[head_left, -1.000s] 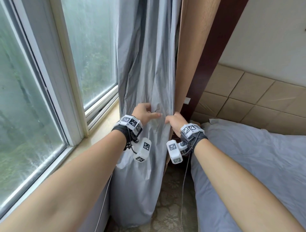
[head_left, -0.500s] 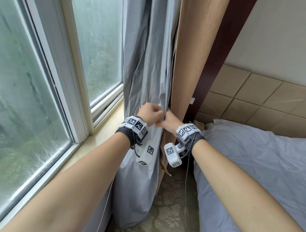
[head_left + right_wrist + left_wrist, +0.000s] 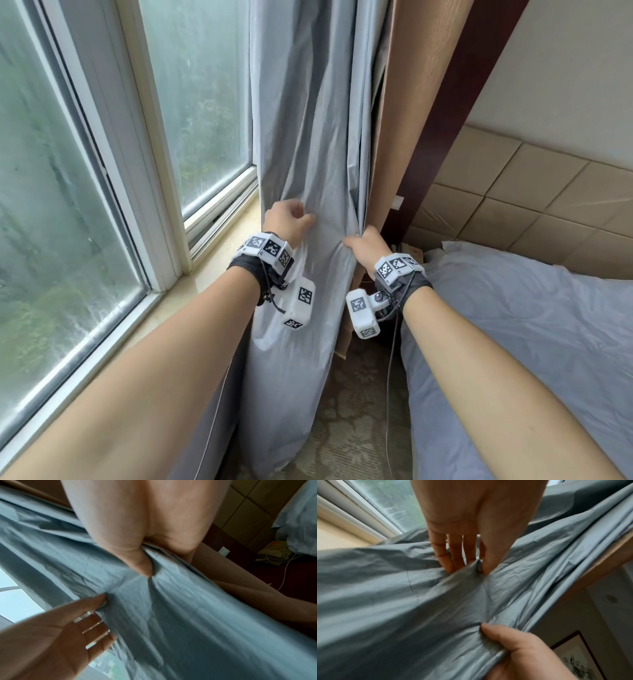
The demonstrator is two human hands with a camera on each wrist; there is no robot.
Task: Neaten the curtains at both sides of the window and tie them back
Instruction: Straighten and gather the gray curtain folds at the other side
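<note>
A grey curtain (image 3: pixel 308 137) hangs at the right end of the window, with a tan outer curtain (image 3: pixel 404 120) just right of it. My left hand (image 3: pixel 291 219) pinches a fold of the grey cloth at sill height; in the left wrist view the fold sits between thumb and fingers (image 3: pixel 471 568). My right hand (image 3: pixel 359 240) grips the curtain's right edge a hand's width away. The right wrist view shows its thumb (image 3: pixel 145 566) pressed into the fabric (image 3: pixel 171 615). Between the two hands the cloth is stretched flat. No tie-back is in view.
The window (image 3: pixel 85 205) and its pale sill (image 3: pixel 219 246) run along the left. A bed with a grey cover (image 3: pixel 531 342) stands close on the right, under a padded headboard (image 3: pixel 513 205). A dark wooden post (image 3: pixel 452 120) stands behind the curtains. Patterned carpet (image 3: pixel 359 411) lies between curtain and bed.
Half a second ago my hands met on the curtain. They have since drawn apart, left hand to the left and right hand to the right, spreading the grey cloth between them.
</note>
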